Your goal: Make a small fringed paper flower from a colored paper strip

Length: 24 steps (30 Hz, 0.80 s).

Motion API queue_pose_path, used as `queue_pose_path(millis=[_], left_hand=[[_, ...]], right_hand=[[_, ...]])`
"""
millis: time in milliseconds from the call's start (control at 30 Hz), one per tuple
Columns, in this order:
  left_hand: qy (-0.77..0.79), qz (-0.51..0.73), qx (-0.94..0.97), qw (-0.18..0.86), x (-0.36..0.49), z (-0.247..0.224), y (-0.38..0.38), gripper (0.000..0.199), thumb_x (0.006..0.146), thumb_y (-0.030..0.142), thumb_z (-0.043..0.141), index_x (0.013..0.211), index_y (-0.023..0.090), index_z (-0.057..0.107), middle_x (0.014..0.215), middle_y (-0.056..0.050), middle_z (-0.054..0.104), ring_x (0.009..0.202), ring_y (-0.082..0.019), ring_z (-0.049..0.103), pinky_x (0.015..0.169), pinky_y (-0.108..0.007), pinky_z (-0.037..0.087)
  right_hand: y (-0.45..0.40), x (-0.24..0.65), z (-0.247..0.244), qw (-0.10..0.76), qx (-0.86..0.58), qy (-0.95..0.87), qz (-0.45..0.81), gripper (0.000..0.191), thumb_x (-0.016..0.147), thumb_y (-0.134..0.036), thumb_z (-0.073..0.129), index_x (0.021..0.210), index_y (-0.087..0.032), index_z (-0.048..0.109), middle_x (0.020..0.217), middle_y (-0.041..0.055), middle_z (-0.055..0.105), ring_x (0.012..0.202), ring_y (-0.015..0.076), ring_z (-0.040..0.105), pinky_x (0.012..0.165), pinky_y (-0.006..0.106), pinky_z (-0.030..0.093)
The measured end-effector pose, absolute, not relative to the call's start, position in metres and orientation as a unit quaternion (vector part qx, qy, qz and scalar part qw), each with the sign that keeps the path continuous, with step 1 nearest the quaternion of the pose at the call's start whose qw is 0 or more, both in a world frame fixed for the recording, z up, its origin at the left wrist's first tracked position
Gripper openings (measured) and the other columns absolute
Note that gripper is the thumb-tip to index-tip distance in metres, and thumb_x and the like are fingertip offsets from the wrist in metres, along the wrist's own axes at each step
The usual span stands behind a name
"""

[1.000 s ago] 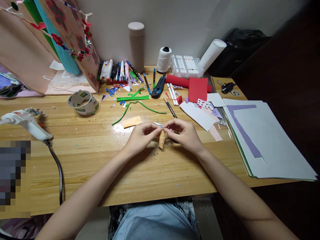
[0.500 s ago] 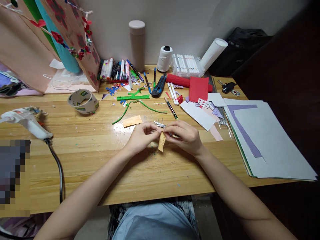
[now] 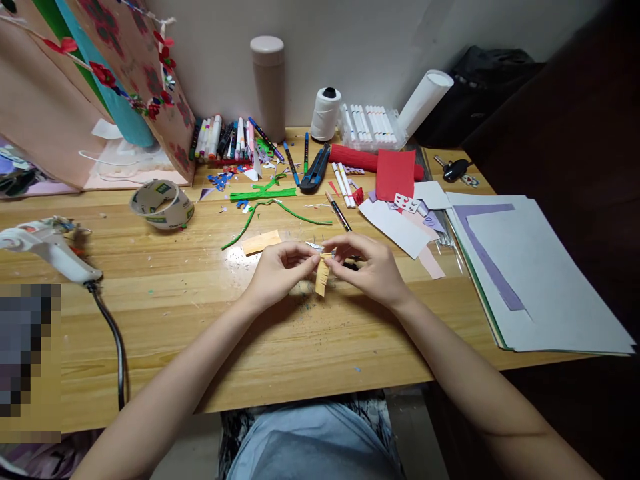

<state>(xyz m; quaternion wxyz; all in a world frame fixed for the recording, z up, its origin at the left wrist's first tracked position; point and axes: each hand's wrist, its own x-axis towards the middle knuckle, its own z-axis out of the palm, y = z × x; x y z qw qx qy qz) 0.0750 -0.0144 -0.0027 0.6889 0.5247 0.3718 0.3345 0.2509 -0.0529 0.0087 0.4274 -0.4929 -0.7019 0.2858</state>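
On the left of the worktop (image 3: 190, 293), a white hot glue gun (image 3: 60, 257) is seen, with a roll of tape (image 3: 163, 212) placed to its right, farther off. A bent green stem (image 3: 270, 203) is laid out beyond a tan paper rectangle (image 3: 260, 243). By the rectangle's near right corner, the left hand (image 3: 277, 277) is nearly closed, thumb and fingertips pinched on the top of a fringed tan paper strip (image 3: 322, 281). The strip is hung between the two hands, its loose end pointed to the near side. Its top is also pinched by the right hand (image 3: 373, 270), fingers curled. Farther right, a stack of paper sheets (image 3: 565, 273) is set down.
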Motion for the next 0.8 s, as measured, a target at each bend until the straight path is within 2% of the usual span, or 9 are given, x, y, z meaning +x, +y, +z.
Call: queue_pose_path(millis=[100, 233, 433, 567, 700, 800], left_hand=[[0.372, 0.346, 0.542, 0.669, 0.075, -0.002, -0.017, 0.02, 0.07, 0.03, 0.07, 0.077, 0.012, 0.067, 0.078, -0.005, 0.071, 0.069, -0.013, 0.066, 0.068, -0.026, 0.055], [0.387, 0.342, 0.561, 0.648, 0.075, 0.002, -0.017, 0.02, 0.07, 0.03, 0.071, 0.079, 0.012, 0.069, 0.079, -0.006, 0.072, 0.069, -0.014, 0.066, 0.067, -0.025, 0.055], [0.407, 0.32, 0.551, 0.654, 0.073, 0.005, -0.015, 0.022, 0.069, 0.033, 0.072, 0.076, 0.012, 0.071, 0.078, -0.007, 0.072, 0.067, -0.014, 0.066, 0.062, -0.023, 0.053], [0.404, 0.316, 0.545, 0.663, 0.072, 0.006, -0.014, 0.022, 0.068, 0.032, 0.073, 0.076, 0.012, 0.071, 0.075, -0.006, 0.072, 0.065, -0.013, 0.065, 0.061, -0.022, 0.052], [0.411, 0.313, 0.542, 0.663, 0.072, 0.007, -0.013, 0.022, 0.066, 0.032, 0.074, 0.074, 0.012, 0.071, 0.073, -0.006, 0.072, 0.063, -0.014, 0.065, 0.06, -0.023, 0.052], [0.411, 0.319, 0.543, 0.659, 0.071, 0.006, -0.012, 0.021, 0.065, 0.03, 0.075, 0.076, 0.013, 0.072, 0.077, -0.007, 0.073, 0.067, -0.014, 0.066, 0.064, -0.023, 0.052]], right_hand=[[-0.054, 0.249, 0.008, 0.429, -0.504, -0.678, 0.32, 0.009, 0.079, -0.02, 0.062, 0.087, -0.017, 0.064, 0.078, 0.0023, 0.063, 0.066, 0.0121, 0.059, 0.062, 0.024, 0.051], [-0.055, 0.249, 0.008, 0.428, -0.501, -0.687, 0.306, 0.005, 0.079, -0.017, 0.061, 0.083, -0.017, 0.064, 0.078, 0.0029, 0.062, 0.066, 0.0125, 0.058, 0.06, 0.025, 0.049], [-0.054, 0.252, 0.009, 0.434, -0.463, -0.726, 0.266, 0.012, 0.08, -0.013, 0.06, 0.086, -0.02, 0.068, 0.078, 0.0024, 0.063, 0.068, 0.0133, 0.058, 0.061, 0.027, 0.048], [-0.052, 0.254, 0.01, 0.439, -0.448, -0.736, 0.257, 0.01, 0.08, -0.015, 0.061, 0.083, -0.02, 0.069, 0.081, 0.0042, 0.065, 0.075, 0.0156, 0.061, 0.067, 0.029, 0.05], [-0.052, 0.254, 0.011, 0.424, -0.46, -0.725, 0.288, 0.009, 0.08, -0.02, 0.063, 0.087, -0.02, 0.069, 0.084, 0.0044, 0.065, 0.075, 0.0156, 0.061, 0.068, 0.029, 0.051], [-0.053, 0.253, 0.01, 0.418, -0.478, -0.699, 0.328, 0.015, 0.078, -0.025, 0.066, 0.092, -0.019, 0.067, 0.086, 0.0042, 0.065, 0.071, 0.0144, 0.061, 0.066, 0.028, 0.051]])
